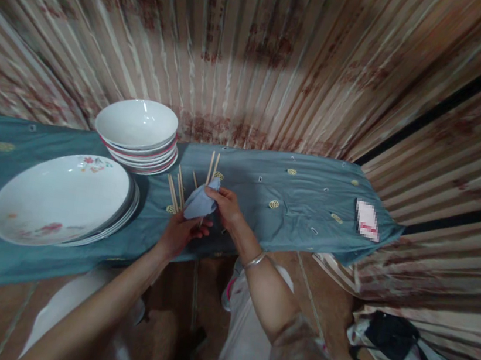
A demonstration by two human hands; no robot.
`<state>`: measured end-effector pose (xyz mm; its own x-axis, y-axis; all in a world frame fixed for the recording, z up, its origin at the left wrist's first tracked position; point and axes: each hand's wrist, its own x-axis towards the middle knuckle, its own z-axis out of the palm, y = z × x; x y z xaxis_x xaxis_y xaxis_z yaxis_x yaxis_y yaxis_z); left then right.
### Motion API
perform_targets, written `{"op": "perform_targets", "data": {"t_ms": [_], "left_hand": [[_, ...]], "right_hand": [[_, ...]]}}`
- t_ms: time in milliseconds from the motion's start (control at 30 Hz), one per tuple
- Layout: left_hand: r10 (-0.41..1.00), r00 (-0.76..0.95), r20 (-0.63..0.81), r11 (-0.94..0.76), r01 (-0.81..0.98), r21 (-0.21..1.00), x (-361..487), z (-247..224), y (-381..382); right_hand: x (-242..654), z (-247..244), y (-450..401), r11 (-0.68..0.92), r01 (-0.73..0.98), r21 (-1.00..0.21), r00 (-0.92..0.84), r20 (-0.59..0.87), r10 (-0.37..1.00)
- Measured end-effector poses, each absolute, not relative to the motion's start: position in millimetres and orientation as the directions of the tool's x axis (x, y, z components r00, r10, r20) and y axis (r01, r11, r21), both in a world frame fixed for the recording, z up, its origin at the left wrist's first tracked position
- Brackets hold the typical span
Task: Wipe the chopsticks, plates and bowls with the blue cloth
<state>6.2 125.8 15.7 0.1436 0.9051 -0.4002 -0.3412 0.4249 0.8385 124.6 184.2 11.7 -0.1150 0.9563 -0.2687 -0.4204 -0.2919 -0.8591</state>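
A light blue cloth (198, 201) is bunched between my two hands above the table. My right hand (225, 206) is closed, pinching the cloth around a pair of wooden chopsticks (213, 167) whose upper ends stick out past it. From below, my left hand (181, 232) is closed at the cloth's lower edge; part of its grip is hidden. Several more chopsticks (176, 190) show just beyond my left hand. Whether their lower ends lie on the table or in that hand, I cannot tell.
Left of my hands, large floral plates (61, 198) are stacked on the blue-green tablecloth (298, 211). White bowls (136, 125) stand piled behind them. A small blurred packet (367, 220) lies at the right end. Pleated curtains (256, 58) hang behind; a bag (396, 342) sits lower right.
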Motion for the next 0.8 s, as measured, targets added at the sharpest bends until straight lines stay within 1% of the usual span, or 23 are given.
{"op": "perform_targets", "data": {"t_ms": [133,267,633,800], "left_hand": [[0.889,0.169,-0.425,0.458,-0.314,0.832,8,18,122],[0.887,0.207,-0.412,0.457,-0.280,0.844,9,18,119],[0.874,0.279,-0.398,0.456,-0.185,0.871,9,16,115],[0.873,0.299,-0.385,0.444,-0.165,0.881,9,14,115]], "right_hand": [[128,10,190,-0.279,-0.468,-0.838,-0.078,-0.276,0.958],[135,12,194,-0.250,-0.498,-0.830,-0.045,-0.264,0.964],[156,20,204,-0.143,-0.529,-0.836,0.092,-0.224,0.970],[161,23,205,-0.115,-0.507,-0.854,0.131,-0.208,0.969]]}}
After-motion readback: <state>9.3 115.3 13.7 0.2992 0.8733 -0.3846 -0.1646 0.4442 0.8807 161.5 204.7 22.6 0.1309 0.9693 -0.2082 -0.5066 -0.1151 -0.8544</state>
